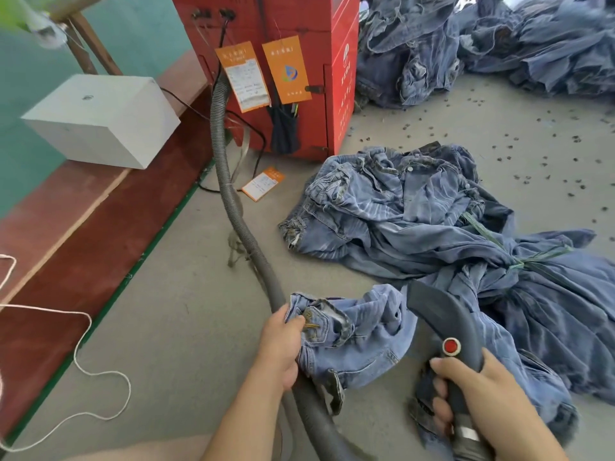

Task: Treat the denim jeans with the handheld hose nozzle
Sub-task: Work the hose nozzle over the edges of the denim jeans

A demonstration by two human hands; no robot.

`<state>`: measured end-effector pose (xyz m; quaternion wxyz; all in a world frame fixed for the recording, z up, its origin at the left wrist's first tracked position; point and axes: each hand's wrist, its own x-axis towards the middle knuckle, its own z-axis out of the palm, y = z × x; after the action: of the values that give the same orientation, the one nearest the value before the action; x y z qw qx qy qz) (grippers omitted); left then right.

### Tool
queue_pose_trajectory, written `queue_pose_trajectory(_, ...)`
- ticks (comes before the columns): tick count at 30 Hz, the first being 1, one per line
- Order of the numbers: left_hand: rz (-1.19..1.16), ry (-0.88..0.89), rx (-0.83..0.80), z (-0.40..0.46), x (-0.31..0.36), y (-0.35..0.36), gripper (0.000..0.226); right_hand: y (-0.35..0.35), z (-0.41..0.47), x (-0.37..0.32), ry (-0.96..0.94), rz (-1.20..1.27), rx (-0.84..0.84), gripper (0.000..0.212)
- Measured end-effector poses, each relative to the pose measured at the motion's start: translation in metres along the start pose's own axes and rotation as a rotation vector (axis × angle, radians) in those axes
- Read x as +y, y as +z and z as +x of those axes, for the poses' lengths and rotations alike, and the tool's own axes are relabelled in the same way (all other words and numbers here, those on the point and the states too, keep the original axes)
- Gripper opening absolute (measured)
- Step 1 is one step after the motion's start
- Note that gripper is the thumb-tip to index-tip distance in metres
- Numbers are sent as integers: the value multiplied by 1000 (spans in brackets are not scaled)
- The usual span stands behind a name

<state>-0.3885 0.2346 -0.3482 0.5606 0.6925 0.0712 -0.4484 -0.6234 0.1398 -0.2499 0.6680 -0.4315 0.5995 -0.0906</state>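
Along the floor's left edge a white box (pixel 100 119) sits on a red ledge (pixel 83 234), and a grey ribbed hose (pixel 229 197) snakes down from the red machine (pixel 296 61). Near the bottom edge, the left hand (pixel 283 347) pinches the waistband of the denim jeans (pixel 359 334), fingers curled into the fabric. Further right, the right hand (pixel 479 390) wraps fully round the handle of the hose nozzle (pixel 439 314), whose mouth hangs just over the jeans. Soft, floppy and fairly heavy, the denim probably holds best at the stiffer waistband.
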Motion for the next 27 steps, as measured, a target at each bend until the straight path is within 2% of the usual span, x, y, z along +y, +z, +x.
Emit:
queue_pose_trajectory(2, 159, 88, -16, -1, -3, 0, 29, -7, -9, -4, -2, -46, -30, 21)
queue_pose_trajectory(3, 168, 92, -57, -3, -5, 2, 29, -9, -13, -6, -9, -101, -54, 22)
queue_pose_trajectory(8, 33, 43, -229, -12, -6, 12, 35, 2, -27, -13, -58, -287, -189, 24)
queue_pose_trajectory(14, 88, 165, -271, -21, 0, 16, 49, 10, -25, -34, -246, -430, -145, 21)
queue_pose_trajectory(19, 52, 166, -360, -27, 4, 22, 49, 24, -18, -38, -226, -561, -213, 19)
queue_pose_trajectory(21, 48, 154, -386, -30, 4, 23, 47, 33, -8, -43, -226, -537, -204, 17)
queue_pose_trajectory(25, 11, 122, -359, -30, 4, 19, 41, 25, 6, -61, -207, -259, -76, 14)
queue_pose_trajectory(27, -37, 101, -365, -26, 8, 18, 41, 15, -6, -57, -209, -291, -93, 16)
